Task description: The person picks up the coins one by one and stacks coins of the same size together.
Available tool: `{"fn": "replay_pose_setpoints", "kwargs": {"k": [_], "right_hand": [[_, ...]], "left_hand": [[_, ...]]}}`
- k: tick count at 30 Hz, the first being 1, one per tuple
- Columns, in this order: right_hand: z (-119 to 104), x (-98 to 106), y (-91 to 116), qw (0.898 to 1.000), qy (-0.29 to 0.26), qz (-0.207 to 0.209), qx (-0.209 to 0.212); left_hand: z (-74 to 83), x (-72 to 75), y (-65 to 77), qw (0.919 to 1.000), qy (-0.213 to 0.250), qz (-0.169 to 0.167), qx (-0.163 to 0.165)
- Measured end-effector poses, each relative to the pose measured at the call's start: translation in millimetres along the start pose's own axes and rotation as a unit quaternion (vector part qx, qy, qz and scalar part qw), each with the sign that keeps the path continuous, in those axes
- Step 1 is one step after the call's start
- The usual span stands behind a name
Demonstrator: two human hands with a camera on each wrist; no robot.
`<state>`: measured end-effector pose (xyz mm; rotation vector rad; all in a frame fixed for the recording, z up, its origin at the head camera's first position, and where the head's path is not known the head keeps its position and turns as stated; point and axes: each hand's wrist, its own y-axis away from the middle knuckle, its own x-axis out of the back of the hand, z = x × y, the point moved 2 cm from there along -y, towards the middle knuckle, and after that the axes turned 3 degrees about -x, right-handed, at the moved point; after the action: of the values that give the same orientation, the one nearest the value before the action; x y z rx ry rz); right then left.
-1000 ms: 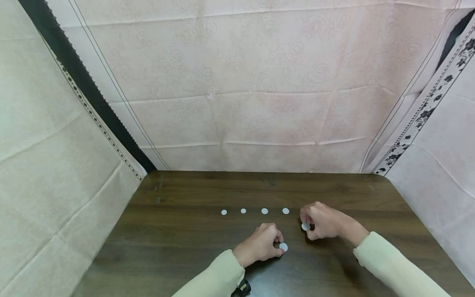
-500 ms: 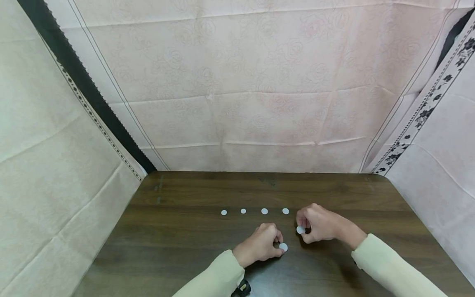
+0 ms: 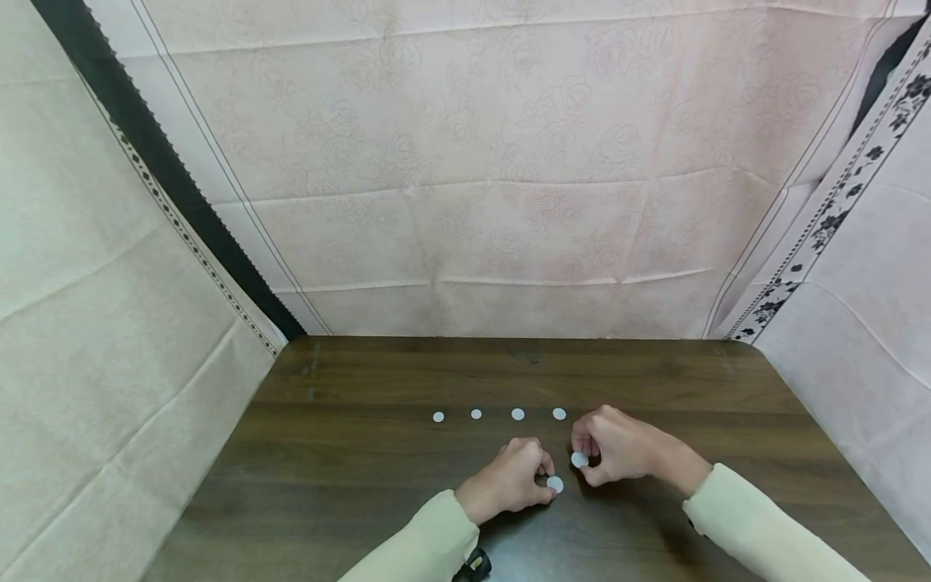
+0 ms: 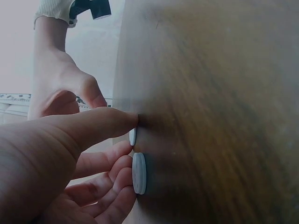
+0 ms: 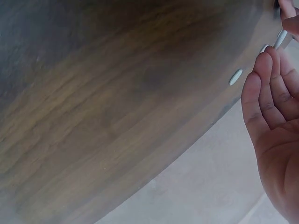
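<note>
In the head view, my left hand [image 3: 505, 478] is low at the middle of the table, its thumb and curled fingers around the edge of a round white disc [image 3: 555, 484]. My right hand [image 3: 618, 449] pinches another white disc [image 3: 579, 459] just to the right and slightly farther back. The left wrist view has a thick white disc [image 4: 139, 172] standing edge-on beside the left fingertips. Part of a second disc [image 4: 133, 136] shows behind the thumb. In the right wrist view, the right fingers hide part of what lies beyond them.
A row of several small white discs [image 3: 518, 415] lies on the brown wooden table [image 3: 349, 469], behind both hands. Pale patterned cloth [image 3: 509, 202] hangs at the table's far edge, with more cloth along both sides. A black device [image 3: 474, 564] sits at the left wrist.
My right hand has slid left and nearer to me with its disc, closing in on the left hand. The left hand and the row of discs stay in place.
</note>
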<state>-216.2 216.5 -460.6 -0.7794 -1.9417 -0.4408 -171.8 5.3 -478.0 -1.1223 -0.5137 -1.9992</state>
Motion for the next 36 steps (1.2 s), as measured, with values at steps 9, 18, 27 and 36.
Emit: {"fn": "replay_pose_setpoints", "kwargs": {"k": [9, 18, 27, 36], "right_hand": [[-9, -5, -1, 1.000, 0.001, -0.004, 0.003], [-15, -12, -2, 1.000, 0.000, -0.003, 0.012], [-18, -19, -2, 1.000, -0.011, -0.004, 0.019], [-20, -23, -2, 1.000, -0.005, -0.004, 0.016]], "left_hand": [[-0.7, -0.9, -0.2, 0.9999, 0.010, -0.005, -0.005], [-0.1, -0.9, 0.2, 1.0000, -0.002, -0.003, -0.003], [-0.2, -0.1, 1.0, 1.0000, -0.001, -0.003, -0.007], [-0.4, 0.6, 0.8, 1.0000, 0.003, 0.000, -0.008]]}}
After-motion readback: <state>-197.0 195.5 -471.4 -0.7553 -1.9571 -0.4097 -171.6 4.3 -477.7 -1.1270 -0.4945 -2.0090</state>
